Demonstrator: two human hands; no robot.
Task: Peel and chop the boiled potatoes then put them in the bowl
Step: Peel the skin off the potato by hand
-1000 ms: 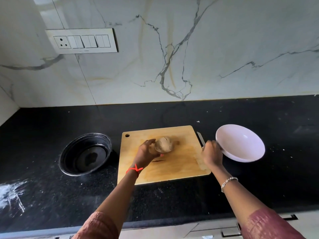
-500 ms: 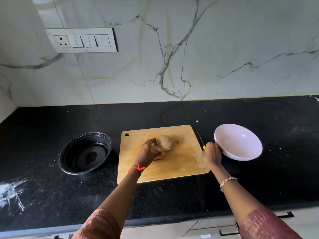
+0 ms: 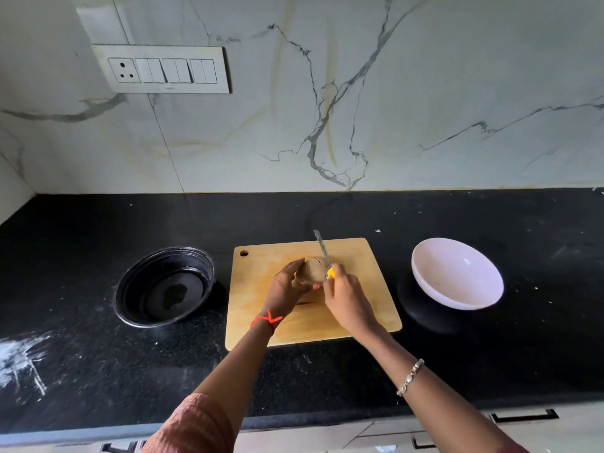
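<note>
On one board [image 3: 359, 308]: one potato [image 3: 312, 271], one knife [image 3: 323, 251], two hands.

No readable text, no labels, no brand names, no numbers, no signs on any surface in view

Soft, even light fills the scene, and the marble wall [image 3: 425, 93] behind the cutting board [image 3: 369, 289] is bright. Right of the board, the bowl [image 3: 457, 273] throws its shadow toward it. Straight lines far from the board bow, and the knife [image 3: 322, 246] above it looks slightly blurred.
</note>
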